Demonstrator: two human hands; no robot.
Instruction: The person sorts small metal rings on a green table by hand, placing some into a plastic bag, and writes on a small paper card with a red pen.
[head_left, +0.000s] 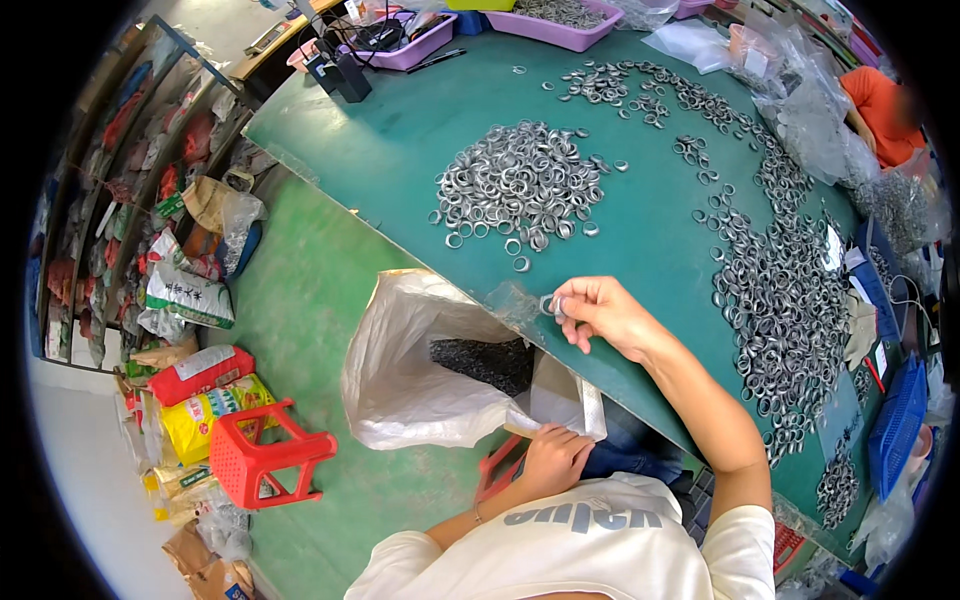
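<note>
In the head view, read with its centre as the middle of the dial, the right hand (600, 312) is at three o'clock, close in, over the near edge of the green table (390, 150). Its thumb and forefinger are pinched together on a small grey ring piece (547, 304); whether there is more than one is hard to tell. The other fingers are curled loosely.

The left hand (556, 462) is at five o'clock, lower down, its fingers closed over the near rim of a pale sack (392, 405). The sack gapes open beside the table edge, from the centre out toward eight o'clock, with a dark, speckled mass (482, 364) inside it at six o'clock.

A heaped pile of grey rings (522, 185) sits on the table between twelve and one, a few loose ones around it. A much wider spread of rings (785, 320) runs down the table at three o'clock, its upper end curving back toward one.

A purple tray (430, 45) with cables and black items is between eleven and twelve. A blue basket (898, 425) lies between three and four. A red stool (265, 455) stands on the green floor (290, 250) at eight o'clock.
</note>
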